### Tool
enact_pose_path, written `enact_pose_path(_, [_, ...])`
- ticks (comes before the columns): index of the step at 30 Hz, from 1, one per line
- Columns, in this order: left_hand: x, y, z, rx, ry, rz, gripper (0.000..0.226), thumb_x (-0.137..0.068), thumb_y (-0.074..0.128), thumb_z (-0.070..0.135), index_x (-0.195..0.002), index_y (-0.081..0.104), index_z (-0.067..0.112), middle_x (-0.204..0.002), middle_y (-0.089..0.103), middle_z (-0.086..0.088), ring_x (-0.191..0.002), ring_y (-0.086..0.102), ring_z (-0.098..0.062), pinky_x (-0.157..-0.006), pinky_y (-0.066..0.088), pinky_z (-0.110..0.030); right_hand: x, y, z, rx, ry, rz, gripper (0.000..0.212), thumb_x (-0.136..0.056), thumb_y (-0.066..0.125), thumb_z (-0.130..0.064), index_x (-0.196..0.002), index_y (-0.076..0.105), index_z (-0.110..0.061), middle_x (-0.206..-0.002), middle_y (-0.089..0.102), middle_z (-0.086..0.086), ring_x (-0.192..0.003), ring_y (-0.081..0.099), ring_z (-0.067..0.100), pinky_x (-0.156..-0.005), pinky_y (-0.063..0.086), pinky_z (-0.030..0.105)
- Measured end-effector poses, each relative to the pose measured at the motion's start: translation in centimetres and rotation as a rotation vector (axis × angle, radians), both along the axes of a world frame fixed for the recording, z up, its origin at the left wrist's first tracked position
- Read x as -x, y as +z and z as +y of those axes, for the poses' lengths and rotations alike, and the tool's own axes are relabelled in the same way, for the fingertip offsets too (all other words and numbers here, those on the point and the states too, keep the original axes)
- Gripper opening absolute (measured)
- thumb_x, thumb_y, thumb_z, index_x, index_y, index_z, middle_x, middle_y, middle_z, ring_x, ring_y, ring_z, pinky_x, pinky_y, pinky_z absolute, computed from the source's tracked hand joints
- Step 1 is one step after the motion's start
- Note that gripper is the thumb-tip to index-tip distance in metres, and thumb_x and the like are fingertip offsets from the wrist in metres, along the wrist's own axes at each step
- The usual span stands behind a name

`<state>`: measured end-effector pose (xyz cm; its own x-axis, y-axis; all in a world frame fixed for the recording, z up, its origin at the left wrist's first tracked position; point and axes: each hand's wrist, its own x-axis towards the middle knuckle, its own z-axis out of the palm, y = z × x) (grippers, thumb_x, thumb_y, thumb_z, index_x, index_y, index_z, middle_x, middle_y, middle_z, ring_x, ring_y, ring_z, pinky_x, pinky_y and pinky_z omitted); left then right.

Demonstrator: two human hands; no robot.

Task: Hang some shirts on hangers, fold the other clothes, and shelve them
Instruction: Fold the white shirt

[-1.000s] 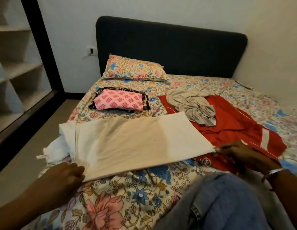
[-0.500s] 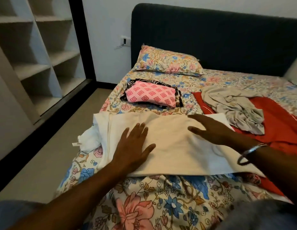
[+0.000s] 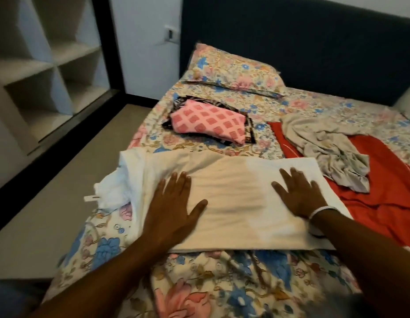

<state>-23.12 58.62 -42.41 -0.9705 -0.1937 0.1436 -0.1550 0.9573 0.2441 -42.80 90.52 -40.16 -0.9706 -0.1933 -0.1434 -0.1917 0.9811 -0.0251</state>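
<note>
Scene: a bed (image 3: 222,283) with a floral sheet fills the frame; open shelves (image 3: 50,65) stand at upper left.
Cream garment (image 3: 233,198): partly folded, lying flat across the lower middle of the frame, its bunched white end (image 3: 112,191) hanging toward the bed's left edge.
Left hand (image 3: 174,203): fingers straight and spread, palm pressing the garment's left part.
Right hand (image 3: 298,196): also flat and spread, pressing the right part, well apart from the left.
Other clothes: a folded pink patterned piece (image 3: 208,122) sits above centre; a crumpled grey garment (image 3: 325,150) lies on a red one (image 3: 383,203) at right.
Risk: the loose end may drag the fold toward the floor; uneven smoothing could push creases in or catch the red cloth beneath.
</note>
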Motion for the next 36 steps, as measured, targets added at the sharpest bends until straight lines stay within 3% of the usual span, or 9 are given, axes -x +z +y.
enact_pose_path(4, [-0.2, 0.8, 0.3, -0.145, -0.085, 0.078, 0.075, -0.101, 0.019, 0.065, -0.155, 0.037, 0.017, -0.166, 0.026, -0.002, -0.154, 0.017, -0.017, -0.126, 0.013, -0.043, -1.0, 0.1, -1.0, 0.066, -0.142, -0.027, 0.070, -0.097, 0.023, -0.069, -0.159, 0.008, -0.038, -0.169, -0.003, 0.001, -0.155, -0.002, 0.022, -0.121, 0.000, 0.058])
enact_pose_path(8, [-2.1, 5.0, -1.9, -0.359, -0.149, 0.481, 0.032, -0.090, 0.052, 0.011, -0.117, 0.066, 0.020, -0.120, 0.064, 0.003, -0.112, 0.059, -0.017, -0.087, 0.054, -0.037, -4.4, 1.8, -4.5, 0.139, 0.111, 0.263, 0.048, -0.095, 0.055, -0.044, -0.136, 0.054, -0.019, -0.151, 0.041, 0.017, -0.137, 0.040, 0.037, -0.108, 0.032, 0.060])
enact_pose_path(11, [-2.4, 8.0, -5.6, -0.385, -0.027, 0.488, 0.057, -0.065, 0.050, -0.007, -0.114, 0.060, 0.022, -0.117, 0.056, 0.003, -0.112, 0.052, -0.018, -0.093, 0.048, -0.040, -8.5, 5.1, -10.3, 0.356, 0.281, 0.161, 0.034, -0.089, 0.069, -0.043, -0.119, 0.067, -0.026, -0.129, 0.063, 0.005, -0.110, 0.061, 0.026, -0.090, 0.049, 0.041])
enact_pose_path(14, [-2.5, 8.8, -9.3, -0.347, 0.204, 0.168, 0.075, -0.074, 0.065, -0.001, -0.140, 0.043, 0.027, -0.147, 0.035, 0.001, -0.141, 0.030, -0.021, -0.116, 0.025, -0.045, -13.4, 6.8, -16.6, 0.505, 0.413, 0.030, 0.027, -0.090, 0.068, -0.047, -0.110, 0.072, -0.029, -0.109, 0.072, -0.009, -0.086, 0.066, 0.005, -0.079, 0.055, 0.033])
enact_pose_path(19, [-3.6, 7.2, -14.6, -0.610, 0.304, -0.342, 0.115, -0.080, 0.084, 0.023, -0.161, 0.004, 0.016, -0.162, 0.026, -0.016, -0.135, 0.046, -0.036, -0.097, 0.053, -0.043, -18.8, 5.3, -22.2, 0.401, 0.502, -0.115, 0.063, -0.078, 0.066, -0.073, -0.129, 0.056, -0.037, -0.114, 0.063, -0.016, -0.092, 0.061, 0.003, -0.082, 0.055, 0.032])
enact_pose_path(25, [-2.7, 5.2, -15.7, -0.855, 0.316, 0.022, 0.072, -0.083, 0.083, 0.021, -0.145, 0.049, 0.008, -0.135, 0.059, -0.013, -0.102, 0.063, -0.024, -0.079, 0.058, -0.037, -21.5, 3.0, -22.7, 0.253, 0.597, 0.028, 0.101, -0.061, 0.042, -0.101, -0.135, 0.041, -0.032, -0.120, 0.046, -0.009, -0.103, 0.045, 0.011, -0.081, 0.049, 0.031])
enact_pose_path(28, [-2.4, 5.7, -15.9, -0.814, 0.198, 0.267, 0.033, -0.085, 0.075, 0.001, -0.113, 0.071, 0.018, -0.108, 0.072, -0.008, -0.079, 0.071, -0.016, -0.068, 0.061, -0.040, -22.1, 2.5, -22.6, 0.219, 0.620, 0.066, 0.098, -0.065, 0.041, -0.097, -0.135, 0.039, -0.030, -0.120, 0.042, -0.007, -0.104, 0.042, 0.014, -0.083, 0.048, 0.035])
enact_pose_path(32, [-2.4, 5.7, -18.9, -0.604, 0.308, 0.546, 0.031, -0.085, 0.069, -0.006, -0.097, 0.073, 0.023, -0.092, 0.070, 0.008, -0.082, 0.066, -0.006, -0.074, 0.058, -0.030, -22.4, 2.6, -22.6, 0.227, 0.629, 0.081, 0.074, -0.081, 0.044, -0.077, -0.136, 0.039, -0.027, -0.123, 0.042, -0.004, -0.107, 0.042, 0.017, -0.084, 0.047, 0.035])
enact_pose_path(36, [-2.9, 3.9, -20.8, -0.320, 0.399, 0.116, 0.061, -0.080, 0.067, -0.010, -0.125, 0.061, 0.031, -0.127, 0.061, -0.003, -0.115, 0.060, -0.026, -0.091, 0.055, -0.046, -21.8, 3.1, -22.5, 0.239, 0.633, 0.039, 0.068, -0.081, 0.052, -0.070, -0.134, 0.042, -0.028, -0.123, 0.044, -0.004, -0.107, 0.046, 0.017, -0.083, 0.048, 0.034])
